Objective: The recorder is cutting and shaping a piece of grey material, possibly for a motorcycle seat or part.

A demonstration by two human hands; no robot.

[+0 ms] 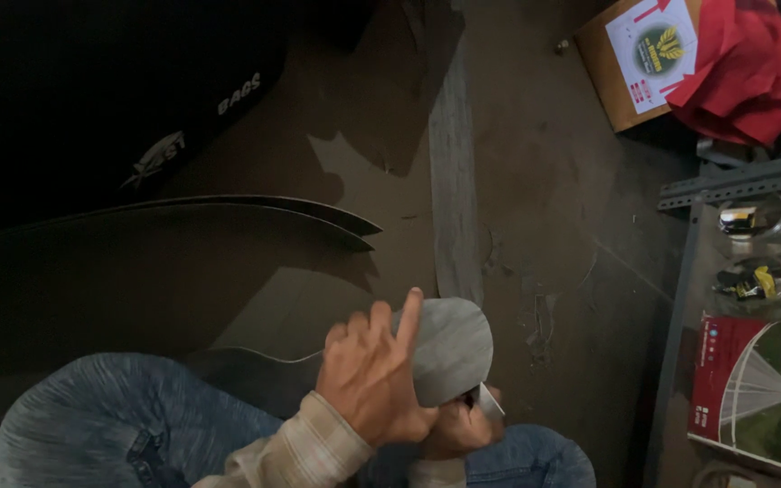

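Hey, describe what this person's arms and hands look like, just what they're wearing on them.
Both hands are bare, with no gloves. The left hand comes out of a long, light plaid sleeve in cream and tan with a buttoned-looking cuff. The right hand is mostly hidden; a bit of similar pale cuff shows beneath it.

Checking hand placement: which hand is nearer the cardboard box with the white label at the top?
Right. The right hand sits below the cardboard box; the left hand is further left.

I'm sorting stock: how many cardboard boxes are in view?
1. The brown cardboard box sits on the floor at top right, partly under a red cloth. More may be hidden in the dark left area or off frame.
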